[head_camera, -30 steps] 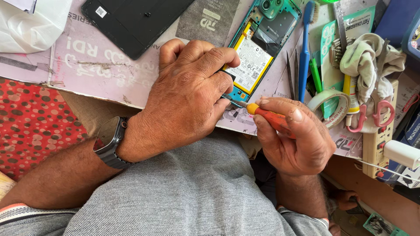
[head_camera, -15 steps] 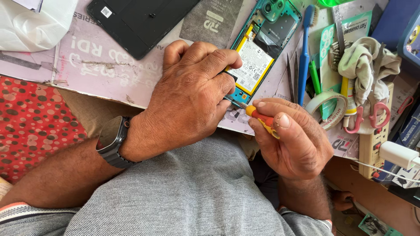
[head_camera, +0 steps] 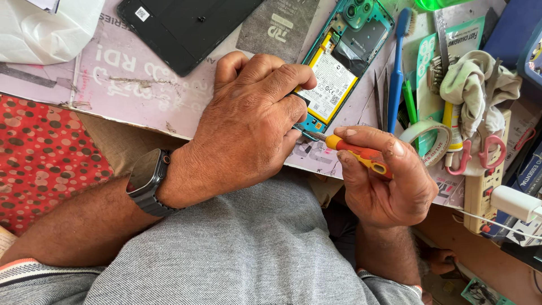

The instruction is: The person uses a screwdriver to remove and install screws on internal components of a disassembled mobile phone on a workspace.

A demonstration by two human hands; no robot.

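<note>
An opened teal phone [head_camera: 344, 62] lies on the work mat [head_camera: 141, 85], its back off and a white-labelled battery showing. My left hand [head_camera: 248, 124] presses down on the phone's lower end, fingers curled over its edge, a dark smartwatch [head_camera: 148, 181] on the wrist. My right hand [head_camera: 384, 181] grips a small orange-and-yellow screwdriver [head_camera: 353, 149]. Its metal tip points left to the phone's bottom corner, just under my left fingers.
A black back cover [head_camera: 186, 25] and a grey pad [head_camera: 276, 25] lie at the top. To the right are a blue toothbrush [head_camera: 398, 68], tweezers [head_camera: 379, 96], a tape roll [head_camera: 426, 138], a rag [head_camera: 474, 85], red-handled scissors [head_camera: 480, 152] and a power strip [head_camera: 480, 189]. Red spotted cloth [head_camera: 39, 158] covers the left.
My right hand has shifted slightly and the screwdriver tip stays at the phone's bottom corner. My left hand keeps holding the phone down.
</note>
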